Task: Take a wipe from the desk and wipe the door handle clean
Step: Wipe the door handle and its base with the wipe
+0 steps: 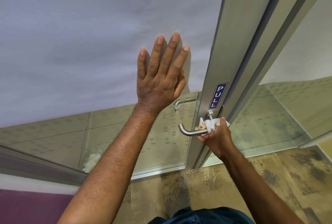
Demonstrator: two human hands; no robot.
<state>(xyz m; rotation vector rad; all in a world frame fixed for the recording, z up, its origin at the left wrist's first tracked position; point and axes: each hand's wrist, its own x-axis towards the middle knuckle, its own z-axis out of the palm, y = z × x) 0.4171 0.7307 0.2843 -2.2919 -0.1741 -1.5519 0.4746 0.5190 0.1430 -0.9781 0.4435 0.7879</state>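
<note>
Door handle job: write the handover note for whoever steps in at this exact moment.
Left hand: open, flat against the frosted door panel, bracing it.
Right hand: closed on the wipe, wrapped around the door handle near its base, below the PULL sticker.
Done: wipe fetched, wiping under way; the wipe shows brownish marks.
Left: cover the bare curved end of the lever.

Brushed matt metal door handle (190,131) wrapped in a crumpled white paper wipe (209,126), on a satin aluminium door frame (213,73) beside frosted glass (80,35)
</note>
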